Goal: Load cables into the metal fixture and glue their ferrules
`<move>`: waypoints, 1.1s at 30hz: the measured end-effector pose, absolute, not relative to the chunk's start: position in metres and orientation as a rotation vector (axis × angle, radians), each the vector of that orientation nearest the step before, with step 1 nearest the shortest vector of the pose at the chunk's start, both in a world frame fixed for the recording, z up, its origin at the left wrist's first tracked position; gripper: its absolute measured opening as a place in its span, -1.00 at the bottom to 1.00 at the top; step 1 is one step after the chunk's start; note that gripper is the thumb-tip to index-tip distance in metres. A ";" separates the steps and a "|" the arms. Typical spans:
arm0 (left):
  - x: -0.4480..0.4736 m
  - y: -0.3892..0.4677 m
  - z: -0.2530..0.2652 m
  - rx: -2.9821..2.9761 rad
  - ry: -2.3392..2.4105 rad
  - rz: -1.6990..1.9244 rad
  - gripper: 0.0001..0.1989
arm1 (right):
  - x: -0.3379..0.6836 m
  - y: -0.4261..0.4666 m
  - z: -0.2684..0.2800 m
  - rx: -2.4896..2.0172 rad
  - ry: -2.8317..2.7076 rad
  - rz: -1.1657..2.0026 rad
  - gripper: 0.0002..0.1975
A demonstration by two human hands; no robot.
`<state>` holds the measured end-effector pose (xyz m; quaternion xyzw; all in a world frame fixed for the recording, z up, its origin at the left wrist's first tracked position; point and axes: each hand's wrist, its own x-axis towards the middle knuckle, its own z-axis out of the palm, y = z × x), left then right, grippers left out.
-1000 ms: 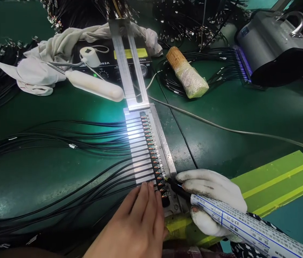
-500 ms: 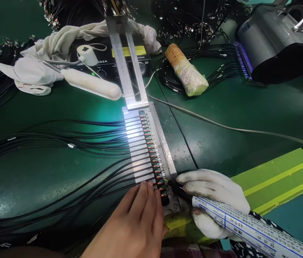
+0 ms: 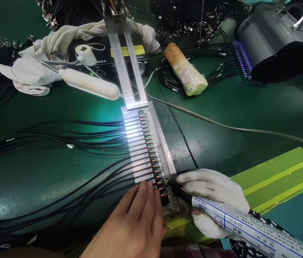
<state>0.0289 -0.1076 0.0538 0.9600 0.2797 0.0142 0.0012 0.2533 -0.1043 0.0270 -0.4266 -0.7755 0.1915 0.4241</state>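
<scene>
Nearest, the person's bare left hand [image 3: 138,222] lies over the near end of a metal fixture [image 3: 163,147], fingers outstretched and together, tips resting there without wrapping around anything. A narrow gap parts it from the gloved right hand [image 3: 216,190], which is closed around a labelled tube [image 3: 237,222], its black nozzle at the row of terminals [image 3: 155,165]. Black cables [image 3: 97,123] crowd the fixture's left edge. Off its straight right edge, green bench [image 3: 221,150] stretches toward a yellow-green board [image 3: 275,182], crossed by a pale hose [image 3: 248,129]. Farther, a slotted metal bar [image 3: 118,53] meets the far end; a grey housing [image 3: 275,39] bounds the right.
</scene>
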 end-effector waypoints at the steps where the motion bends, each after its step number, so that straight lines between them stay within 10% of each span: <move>1: 0.029 -0.107 0.054 3.015 0.875 0.049 -0.57 | 0.253 -0.104 0.027 -1.068 -1.943 0.479 -0.83; 33: 0.030 -0.108 0.054 3.034 0.843 0.022 -0.61 | 0.256 -0.104 0.025 -1.035 -1.937 0.462 -0.79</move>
